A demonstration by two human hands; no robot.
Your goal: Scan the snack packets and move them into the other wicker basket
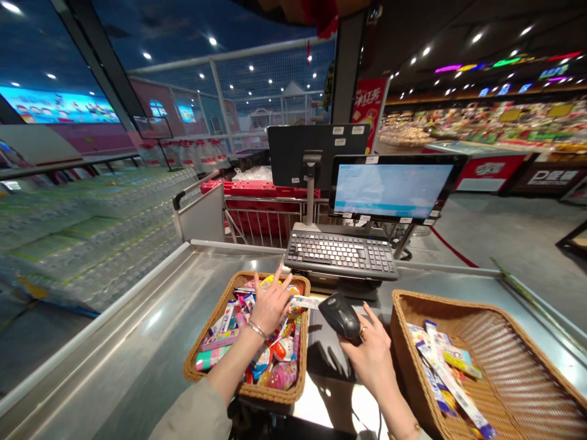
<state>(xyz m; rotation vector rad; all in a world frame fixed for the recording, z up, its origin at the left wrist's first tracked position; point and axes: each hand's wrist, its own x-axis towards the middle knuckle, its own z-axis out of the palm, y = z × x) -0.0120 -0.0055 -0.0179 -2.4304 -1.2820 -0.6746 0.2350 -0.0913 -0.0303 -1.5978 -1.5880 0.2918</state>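
Note:
My left hand (271, 307) is over a wicker basket (189, 360) full of mixed sweets and small snack packs. A narrow white packet (306, 302) sticks out to the right from its thumb side, with the other fingers spread. Facing that packet's right end is a black handheld barcode scanner (340, 315), gripped in my right hand (372, 349). Inside the full basket lie a pink capsule-like pack (283, 375) and a red-and-white round pack (284, 349). The scanner's underside and part of my grip are hidden.
To the right, a larger wicker basket (518, 360) holds several long thin packets (452, 382). Behind the baskets stand a keyboard (342, 252) and a lit screen (389, 188). The metal counter (151, 318) has a raised edge; stacked bottled drinks (101, 244) stand beyond it.

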